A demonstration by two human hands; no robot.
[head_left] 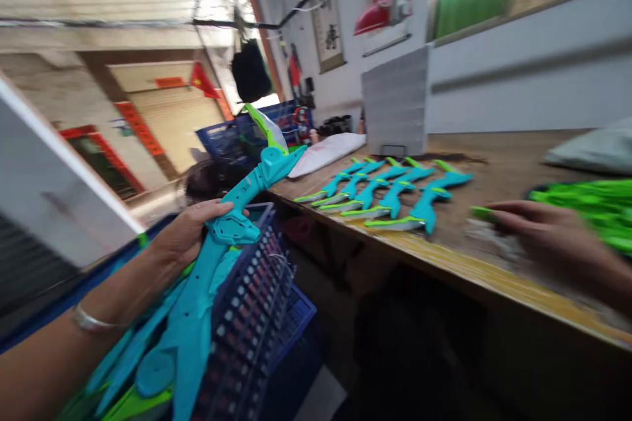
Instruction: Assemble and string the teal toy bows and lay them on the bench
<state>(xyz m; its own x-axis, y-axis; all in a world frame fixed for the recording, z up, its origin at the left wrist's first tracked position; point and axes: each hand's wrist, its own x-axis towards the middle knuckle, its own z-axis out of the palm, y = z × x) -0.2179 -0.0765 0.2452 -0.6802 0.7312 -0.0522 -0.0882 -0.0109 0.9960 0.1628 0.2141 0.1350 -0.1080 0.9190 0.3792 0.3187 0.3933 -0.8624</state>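
My left hand (pixel 190 233) is closed round a long turquoise plastic part (pixel 241 194), held tilted above a dark blue crate (pixel 247 302). A lime-green and white curved tip (pixel 266 128) is at its upper end. More turquoise parts (pixel 143 335) with lime-green pieces lie in the crate under my left forearm. Over the table at the right, my right hand (pixel 548 230) pinches a small lime-green piece (pixel 482 213); motion blurs it. A whitish, see-through thing (pixel 494 237) lies below these fingers. Several turquoise parts with green and white tips (pixel 395 194) lie in a row left of that hand.
The wooden table (pixel 444 263) has a worn yellow front edge. A heap of lime-green pieces (pixel 587 207) lies at its right, near a pale bag (pixel 597 148). A grey panel (pixel 395 102) stands at the back. Another blue crate (pixel 296 316) sits low beside the first.
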